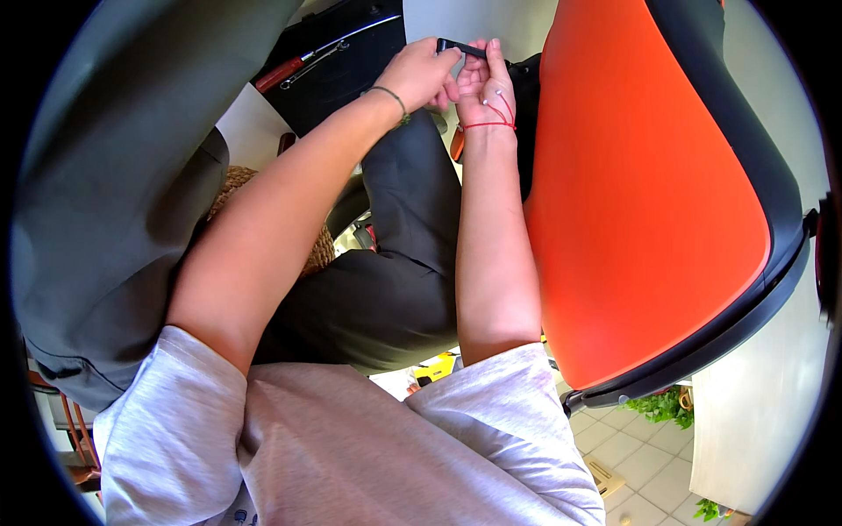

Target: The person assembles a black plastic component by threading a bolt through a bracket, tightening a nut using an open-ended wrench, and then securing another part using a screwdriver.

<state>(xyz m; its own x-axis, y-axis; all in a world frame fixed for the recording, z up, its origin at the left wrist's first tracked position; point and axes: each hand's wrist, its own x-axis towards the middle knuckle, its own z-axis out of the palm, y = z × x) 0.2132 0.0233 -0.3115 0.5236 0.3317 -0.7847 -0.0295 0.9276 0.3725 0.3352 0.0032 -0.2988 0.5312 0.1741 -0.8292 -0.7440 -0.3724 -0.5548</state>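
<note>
At the far middle my two hands meet around a slim black bar (462,48), whose exact kind I cannot make out. My left hand (419,74), with a dark braided bracelet, is closed at the bar's left end. The palm of my right hand (482,92) is turned up, red string at its wrist, and its thumb and curled fingers close on the bar's right end. Just left of the hands, a red-handled screwdriver (281,74) and a metal wrench (314,65) lie on a black surface (351,74).
A large orange chair part (640,202) with black edging stands close along my right arm. My dark-trousered legs (403,184) are bent below the hands. Woven rope (318,252) shows under my left arm. Green plants (662,406) and tiled floor (640,447) lie at lower right.
</note>
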